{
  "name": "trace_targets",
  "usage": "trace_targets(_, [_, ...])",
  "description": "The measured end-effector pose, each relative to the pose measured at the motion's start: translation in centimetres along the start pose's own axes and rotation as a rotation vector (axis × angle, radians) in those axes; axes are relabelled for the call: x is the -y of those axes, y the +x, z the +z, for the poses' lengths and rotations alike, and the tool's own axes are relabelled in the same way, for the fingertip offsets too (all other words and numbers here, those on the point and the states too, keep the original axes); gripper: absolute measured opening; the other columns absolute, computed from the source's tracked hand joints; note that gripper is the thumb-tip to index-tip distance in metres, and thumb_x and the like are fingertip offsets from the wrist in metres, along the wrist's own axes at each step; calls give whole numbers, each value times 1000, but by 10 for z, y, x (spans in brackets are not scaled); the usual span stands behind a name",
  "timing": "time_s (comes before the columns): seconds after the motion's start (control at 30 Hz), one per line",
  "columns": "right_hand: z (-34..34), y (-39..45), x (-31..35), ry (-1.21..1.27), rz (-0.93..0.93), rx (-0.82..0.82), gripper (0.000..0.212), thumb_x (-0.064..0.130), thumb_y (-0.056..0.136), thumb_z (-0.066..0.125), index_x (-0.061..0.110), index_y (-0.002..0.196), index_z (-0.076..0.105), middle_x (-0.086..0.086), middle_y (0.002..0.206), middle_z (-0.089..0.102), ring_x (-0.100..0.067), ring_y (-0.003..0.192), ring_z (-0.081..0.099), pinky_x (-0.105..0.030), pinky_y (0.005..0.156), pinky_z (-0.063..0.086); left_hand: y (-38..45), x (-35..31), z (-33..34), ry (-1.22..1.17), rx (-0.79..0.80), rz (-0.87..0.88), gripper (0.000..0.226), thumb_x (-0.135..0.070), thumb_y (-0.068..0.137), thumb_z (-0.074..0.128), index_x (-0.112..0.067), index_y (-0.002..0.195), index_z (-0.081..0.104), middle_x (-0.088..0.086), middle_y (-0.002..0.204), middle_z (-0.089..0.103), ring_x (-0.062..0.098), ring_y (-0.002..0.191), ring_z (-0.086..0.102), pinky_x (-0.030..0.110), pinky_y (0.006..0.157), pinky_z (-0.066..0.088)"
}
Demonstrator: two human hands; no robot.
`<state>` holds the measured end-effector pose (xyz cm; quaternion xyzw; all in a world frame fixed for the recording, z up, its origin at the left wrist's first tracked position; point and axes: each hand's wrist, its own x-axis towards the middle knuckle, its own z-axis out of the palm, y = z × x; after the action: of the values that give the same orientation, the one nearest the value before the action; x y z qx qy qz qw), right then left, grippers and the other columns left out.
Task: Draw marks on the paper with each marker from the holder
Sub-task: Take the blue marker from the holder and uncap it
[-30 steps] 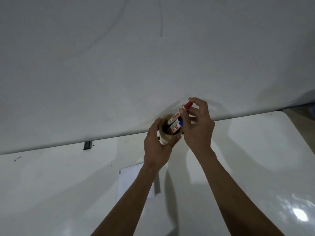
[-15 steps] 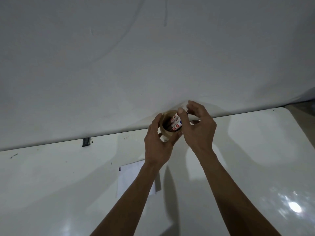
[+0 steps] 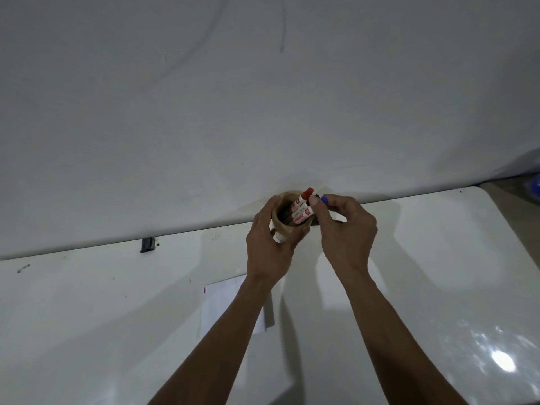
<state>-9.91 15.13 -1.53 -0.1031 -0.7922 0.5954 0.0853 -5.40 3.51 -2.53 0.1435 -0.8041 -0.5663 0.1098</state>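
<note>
From the head camera, my left hand [image 3: 270,247] is wrapped around the tan holder [image 3: 285,226], clamped on its side, at the far edge of the white surface [image 3: 423,258] where it meets the wall [image 3: 263,97]. My right hand [image 3: 344,229] has its thumb and fingertips pinched together on the blue-capped marker [image 3: 323,199], whose cap shows just beyond my thumb while its white barrel runs back down into the holder. The red-capped marker [image 3: 304,197] leans in the holder just beside it, cap up and clear of the rim.

Half a second ago my right hand was open over the holder's mouth with the fingers spread and nothing pinched; now they have closed on the blue marker's top end. A second ago that hand was on the red marker, which now sits back in the holder. My left hand has kept its grip on the holder throughout.

The marker barrels are white with red labels; there is lettering on them, but it is too small and blurred for me to read.

The paper [image 3: 225,305] lies flat on the surface nearer to me, partly under my left forearm, with short marks [image 3: 205,290] at its top left corner. A small dark clip [image 3: 147,244] sits at the wall's foot to the left.
</note>
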Motion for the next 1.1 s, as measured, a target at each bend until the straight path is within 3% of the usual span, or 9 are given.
trace_targets(0.07, [-9, 0, 13, 88, -2, -59, 18, 28, 87, 80, 13, 91, 72, 1, 88, 77, -9, 88, 73, -9, 71, 51, 1, -2, -2, 41, 32, -13, 85, -15, 80, 82, -81, 109, 39, -60, 110, 48, -29, 108, 49, 4, 87, 46])
trace_targets(0.13, [-20, -2, 29, 204, -43, -108, 18, 26, 91, 76, 13, 91, 64, -5, 88, 77, -15, 88, 75, -14, 76, 53, -5, -1, -5, 74, 45, -38, 74, -27, 79, 84, -64, 126, 41, -55, 117, 49, -24, 117, 47, 18, 97, 50])
trace_targets(0.23, [-35, -10, 51, 272, -176, -94, 14, 25, 96, 69, 17, 95, 58, -11, 91, 75, -20, 87, 75, -26, 80, 56, -16, 4, -17, 148, 38, -152, 95, -48, 76, 82, -29, 152, 29, -14, 154, 43, 9, 141, 42, 49, 110, 46])
trace_targets(0.37, [-40, -35, 61, 204, -176, 63, 9, 25, 92, 74, 29, 91, 66, 8, 83, 73, -11, 75, 70, -27, 66, 58, -41, -14, -48, -32, -81, -207, 65, -44, 88, 69, -27, 145, 44, -5, 140, 57, 5, 124, 53, 21, 92, 51])
trace_targets(0.5, [-28, -78, 50, 43, -79, 343, 24, 24, 75, 89, 21, 93, 73, 10, 85, 75, -4, 74, 67, -12, 65, 52, -66, -33, -89, -95, -60, -171, 32, -48, 94, 61, -32, 121, 67, -12, 112, 73, 5, 108, 66, 31, 92, 56])
trace_targets(0.67, [-15, -139, 49, -101, -72, 564, 44, 24, 63, 97, 25, 94, 66, 9, 77, 71, -6, 73, 66, -12, 64, 53, -101, -36, -135, 34, 70, -108, 18, -32, 93, 68, -21, 104, 78, -11, 98, 78, 1, 94, 69, 11, 76, 54])
trace_targets(0.83, [-8, -187, 54, -144, -70, 672, 45, 22, 58, 99, 23, 89, 66, 6, 75, 71, -9, 67, 66, -20, 62, 55, -138, -20, -174, -3, 70, -160, 12, -18, 91, 71, -20, 82, 80, -9, 81, 78, 9, 76, 70, 18, 72, 54])
trace_targets(1.0, [-17, -215, 54, -278, -148, 759, 24, 20, 68, 93, 21, 83, 74, 14, 76, 72, 4, 65, 62, -10, 58, 48, -168, 1, -209, -152, -98, -231, 11, -21, 91, 71, -18, 83, 78, -7, 68, 72, 5, 63, 60, 24, 71, 52])
trace_targets(1.1, [-21, -226, 53, -156, -133, 701, 21, 18, 69, 94, 18, 81, 76, 8, 74, 76, -2, 68, 69, -14, 62, 52, -185, 12, -226, -187, -110, -227, 9, -17, 93, 68, -18, 87, 76, -4, 70, 70, 8, 64, 58, 26, 70, 52])
